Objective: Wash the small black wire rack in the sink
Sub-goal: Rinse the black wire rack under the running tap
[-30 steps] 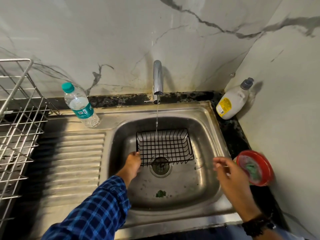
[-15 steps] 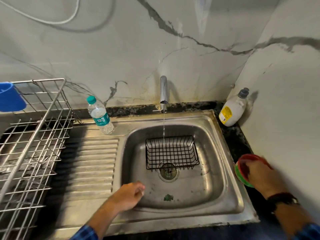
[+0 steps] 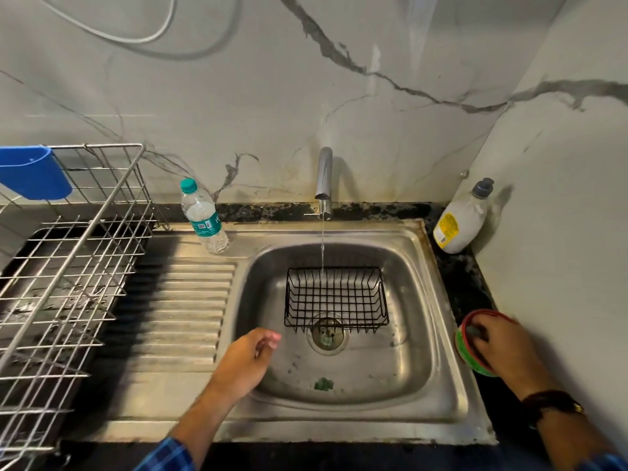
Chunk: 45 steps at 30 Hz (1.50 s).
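Now: soap-pickup step, I judge. Stainless steel sink (image 3: 438, 300) lies ahead of both grips. Small black wire rack (image 3: 336, 300) sits upright over its round drain (image 3: 328, 336), just beyond the left grip (image 3: 244, 362), untouched, with the thin tap stream (image 3: 322, 246) hitting its far edge. Open mesh, no grime visible. Left grip slack, empty. Right grip (image 3: 503, 345) dips into round red-rimmed green tub (image 3: 475, 367); whether it holds anything, cannot tell. Next calls for the right grip crossing to the rack, left grip steadying.

dim, flat indoor light; dull glare on the steel sink (image 3: 438, 311). soft shadows fall right of the faucet (image 3: 323, 178) and soap bottle (image 3: 462, 220). wide-angle bending at edges; slight blur throughout.
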Each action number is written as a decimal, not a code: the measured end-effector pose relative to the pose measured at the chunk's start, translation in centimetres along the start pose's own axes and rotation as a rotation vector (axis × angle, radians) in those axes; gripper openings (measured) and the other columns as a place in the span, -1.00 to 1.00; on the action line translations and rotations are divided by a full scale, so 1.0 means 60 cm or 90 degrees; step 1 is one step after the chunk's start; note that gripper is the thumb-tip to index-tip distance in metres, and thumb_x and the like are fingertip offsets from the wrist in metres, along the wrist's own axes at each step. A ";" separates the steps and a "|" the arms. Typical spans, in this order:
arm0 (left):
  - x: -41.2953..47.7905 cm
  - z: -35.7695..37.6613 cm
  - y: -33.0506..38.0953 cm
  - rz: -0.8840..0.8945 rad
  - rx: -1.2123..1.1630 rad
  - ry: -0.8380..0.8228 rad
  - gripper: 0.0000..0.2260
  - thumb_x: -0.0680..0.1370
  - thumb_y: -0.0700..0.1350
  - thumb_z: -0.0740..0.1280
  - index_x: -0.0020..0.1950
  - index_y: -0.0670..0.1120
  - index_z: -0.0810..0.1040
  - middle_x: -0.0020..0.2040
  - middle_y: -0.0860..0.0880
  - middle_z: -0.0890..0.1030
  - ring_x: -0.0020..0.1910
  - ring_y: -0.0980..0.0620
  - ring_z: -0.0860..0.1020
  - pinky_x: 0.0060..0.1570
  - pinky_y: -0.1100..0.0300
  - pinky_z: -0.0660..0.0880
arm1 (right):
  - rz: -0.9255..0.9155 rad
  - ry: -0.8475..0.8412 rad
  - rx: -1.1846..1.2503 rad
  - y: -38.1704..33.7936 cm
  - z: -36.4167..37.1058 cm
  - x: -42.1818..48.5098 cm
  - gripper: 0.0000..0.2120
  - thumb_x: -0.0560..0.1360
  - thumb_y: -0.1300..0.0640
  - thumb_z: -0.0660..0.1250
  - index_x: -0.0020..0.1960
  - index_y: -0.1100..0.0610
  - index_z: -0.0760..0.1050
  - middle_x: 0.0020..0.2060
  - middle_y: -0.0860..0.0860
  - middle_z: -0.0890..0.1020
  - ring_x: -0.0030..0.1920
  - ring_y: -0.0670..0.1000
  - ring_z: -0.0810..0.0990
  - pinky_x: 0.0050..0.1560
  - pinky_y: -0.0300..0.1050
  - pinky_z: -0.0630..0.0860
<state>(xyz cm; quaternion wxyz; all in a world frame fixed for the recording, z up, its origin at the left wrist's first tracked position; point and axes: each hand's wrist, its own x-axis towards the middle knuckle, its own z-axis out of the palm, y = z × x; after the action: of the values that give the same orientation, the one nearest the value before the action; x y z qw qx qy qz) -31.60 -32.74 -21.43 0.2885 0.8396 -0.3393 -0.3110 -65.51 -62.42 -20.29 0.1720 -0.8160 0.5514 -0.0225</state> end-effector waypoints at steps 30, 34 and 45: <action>0.265 0.109 0.013 -0.281 -0.270 0.026 -0.38 0.67 0.26 0.00 0.14 -0.22 0.62 0.03 -0.17 0.67 -0.04 -0.12 0.67 0.01 -0.10 0.66 | -0.043 0.513 0.069 -0.134 -0.020 -0.155 -0.73 0.52 0.13 0.28 -0.09 0.30 0.67 -0.04 0.27 0.58 -0.17 0.18 0.56 -0.02 -0.37 0.39; 0.252 0.077 0.040 -0.250 -0.406 0.041 -0.53 0.70 0.17 0.08 0.20 -0.16 0.58 0.09 -0.13 0.63 -0.03 -0.03 0.65 -0.14 0.02 0.69 | -0.109 0.407 0.103 -0.161 -0.026 -0.132 -0.75 0.53 0.14 0.25 -0.04 0.25 0.66 -0.01 0.15 0.60 -0.03 0.18 0.60 0.16 -0.47 0.29; 0.202 0.031 0.111 -0.088 -0.497 0.126 -0.55 0.68 0.15 0.11 0.25 -0.11 0.63 0.03 -0.13 0.68 -0.19 0.10 0.71 -0.09 -0.12 0.68 | 0.058 -0.374 0.459 -0.406 0.057 0.141 -0.79 0.63 0.02 0.26 0.00 0.12 0.60 -0.22 0.02 0.66 -0.24 -0.02 0.63 -0.20 -0.14 0.56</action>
<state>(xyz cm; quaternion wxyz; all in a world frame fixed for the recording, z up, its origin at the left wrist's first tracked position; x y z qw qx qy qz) -28.54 -46.33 -21.95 0.5953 0.7137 -0.1092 -0.3526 -39.70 -61.12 -17.38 0.5941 -0.6510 0.4717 0.0271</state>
